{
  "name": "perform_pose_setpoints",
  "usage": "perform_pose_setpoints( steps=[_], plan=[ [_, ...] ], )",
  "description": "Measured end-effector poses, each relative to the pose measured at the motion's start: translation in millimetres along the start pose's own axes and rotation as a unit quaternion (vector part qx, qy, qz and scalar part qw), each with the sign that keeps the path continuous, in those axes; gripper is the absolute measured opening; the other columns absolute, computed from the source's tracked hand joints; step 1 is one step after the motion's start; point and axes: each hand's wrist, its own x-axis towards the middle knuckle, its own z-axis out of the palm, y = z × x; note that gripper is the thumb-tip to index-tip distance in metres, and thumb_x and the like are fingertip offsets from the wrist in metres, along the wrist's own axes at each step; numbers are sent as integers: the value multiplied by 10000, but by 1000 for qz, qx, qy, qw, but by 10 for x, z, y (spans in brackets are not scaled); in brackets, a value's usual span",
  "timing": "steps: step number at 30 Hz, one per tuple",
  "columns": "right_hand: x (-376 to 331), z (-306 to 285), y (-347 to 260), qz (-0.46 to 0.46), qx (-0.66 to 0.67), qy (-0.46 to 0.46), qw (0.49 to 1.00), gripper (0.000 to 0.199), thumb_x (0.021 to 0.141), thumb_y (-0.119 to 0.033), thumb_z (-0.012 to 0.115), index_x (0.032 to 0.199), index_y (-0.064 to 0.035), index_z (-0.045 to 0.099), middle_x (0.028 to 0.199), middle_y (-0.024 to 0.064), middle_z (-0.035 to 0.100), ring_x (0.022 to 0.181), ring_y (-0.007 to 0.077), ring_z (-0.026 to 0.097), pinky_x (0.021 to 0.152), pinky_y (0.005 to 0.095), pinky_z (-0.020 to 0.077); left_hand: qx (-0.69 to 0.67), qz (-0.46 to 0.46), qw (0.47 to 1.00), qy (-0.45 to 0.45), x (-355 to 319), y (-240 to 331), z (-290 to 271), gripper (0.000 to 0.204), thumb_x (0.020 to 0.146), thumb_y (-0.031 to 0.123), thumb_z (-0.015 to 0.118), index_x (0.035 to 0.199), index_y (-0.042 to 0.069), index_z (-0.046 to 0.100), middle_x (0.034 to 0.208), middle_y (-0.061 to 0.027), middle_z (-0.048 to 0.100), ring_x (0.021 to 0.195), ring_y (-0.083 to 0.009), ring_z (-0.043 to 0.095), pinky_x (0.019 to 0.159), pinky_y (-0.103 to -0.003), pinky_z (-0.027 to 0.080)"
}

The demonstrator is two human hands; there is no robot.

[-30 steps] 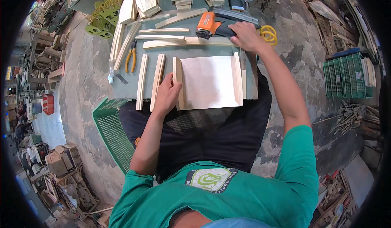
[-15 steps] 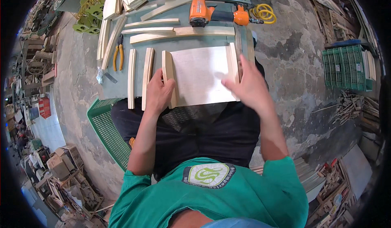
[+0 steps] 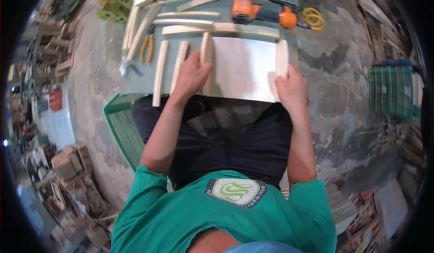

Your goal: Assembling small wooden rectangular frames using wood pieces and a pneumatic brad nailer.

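Observation:
A pale, flat wooden panel (image 3: 243, 67) lies near the table's front edge, between two wooden strips. My left hand (image 3: 193, 74) grips the left strip (image 3: 206, 49) along the panel's left side. The right strip (image 3: 281, 56) stands at the panel's right side, and my right hand (image 3: 291, 88) is closed around its near part. Two loose strips lie left of my left hand: one close by (image 3: 180, 56) and another farther out (image 3: 160, 74). Whether the strips are fixed to the panel I cannot tell.
An orange nail gun (image 3: 244, 9) with a coiled yellow hose (image 3: 313, 18) lies at the table's far right. Yellow-handled pliers (image 3: 147, 47) and more strips (image 3: 187, 29) lie at the left and back. A green crate (image 3: 122, 126) stands below the table's left front.
My right hand has gone from open fingers beside the right strip to a grip on its near part. The view has shifted, so the table sits higher and farther right.

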Motion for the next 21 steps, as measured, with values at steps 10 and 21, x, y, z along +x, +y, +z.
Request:
perform_pose_setpoints(
  steps=[10,21],
  plan=[
    [-246,-18,316,41,159,82,983,532,923,-248,702,1336,53,554,1229,188,646,990,198,662,871,340,535,215,26,955,202,-257,-314,-375,373,874,252,678,1142,-1,619,1013,-214,665,949,-390,651,846,-461,529],
    [-712,-1,605,70,240,126,960,328,930,-75,678,1234,34,623,1054,100,689,937,135,639,825,272,554,177,210,952,133,-42,415,-704,191,834,90,702,1008,21,662,912,-163,624,812,-345,635,759,-434,512]
  ],
)
